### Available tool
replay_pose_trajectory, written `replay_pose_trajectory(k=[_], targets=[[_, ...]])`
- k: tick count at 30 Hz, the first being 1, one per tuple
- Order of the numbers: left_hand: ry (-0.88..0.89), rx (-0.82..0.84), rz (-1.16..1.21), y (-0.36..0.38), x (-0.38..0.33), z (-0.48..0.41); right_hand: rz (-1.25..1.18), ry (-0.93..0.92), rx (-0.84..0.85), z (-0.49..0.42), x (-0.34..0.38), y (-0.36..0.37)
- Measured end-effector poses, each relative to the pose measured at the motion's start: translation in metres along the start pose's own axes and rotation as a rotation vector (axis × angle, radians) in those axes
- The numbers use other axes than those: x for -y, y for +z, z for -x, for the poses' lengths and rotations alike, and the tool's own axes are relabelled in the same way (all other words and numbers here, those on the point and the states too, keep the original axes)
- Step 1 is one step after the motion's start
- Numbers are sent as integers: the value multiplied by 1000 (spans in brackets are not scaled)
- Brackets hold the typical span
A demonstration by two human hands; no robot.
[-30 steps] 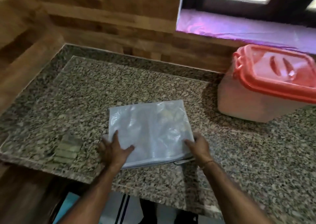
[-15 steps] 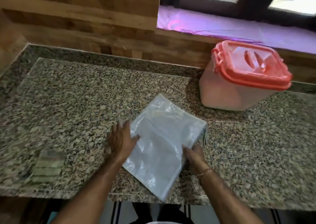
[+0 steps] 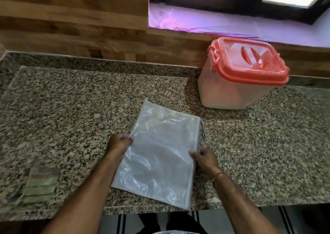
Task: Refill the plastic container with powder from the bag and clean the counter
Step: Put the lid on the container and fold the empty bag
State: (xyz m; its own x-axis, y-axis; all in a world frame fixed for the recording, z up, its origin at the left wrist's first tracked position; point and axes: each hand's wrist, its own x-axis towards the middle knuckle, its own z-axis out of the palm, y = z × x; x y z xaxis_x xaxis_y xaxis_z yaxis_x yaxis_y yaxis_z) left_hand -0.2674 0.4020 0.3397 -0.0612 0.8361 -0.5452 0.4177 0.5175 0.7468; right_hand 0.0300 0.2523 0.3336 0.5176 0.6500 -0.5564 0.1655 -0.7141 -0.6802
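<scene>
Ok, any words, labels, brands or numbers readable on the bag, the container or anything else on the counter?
No readable text anywhere.
The translucent white zip bag: plain, no print visible.
The clear plastic container with red lid: no label on the sides in view; the lid shows only two red ridges.
The striped greenish pad on the speckled granite counter: blurred, no lettering discernible.

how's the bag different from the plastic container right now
The bag lies flat and limp on the counter; the plastic container stands upright near the wall. The bag is gripped at its edges by the left hand and right hand; the plastic container is untouched. The bag has a zipper along one edge, the plastic container a red lid, which is on. Both are translucent.
</scene>
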Motion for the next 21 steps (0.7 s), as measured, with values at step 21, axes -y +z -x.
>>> replay_pose_trajectory(k=[21], targets=[[210,-246,-24,-4,5,120,-171,-154,396,8,55,-67]])
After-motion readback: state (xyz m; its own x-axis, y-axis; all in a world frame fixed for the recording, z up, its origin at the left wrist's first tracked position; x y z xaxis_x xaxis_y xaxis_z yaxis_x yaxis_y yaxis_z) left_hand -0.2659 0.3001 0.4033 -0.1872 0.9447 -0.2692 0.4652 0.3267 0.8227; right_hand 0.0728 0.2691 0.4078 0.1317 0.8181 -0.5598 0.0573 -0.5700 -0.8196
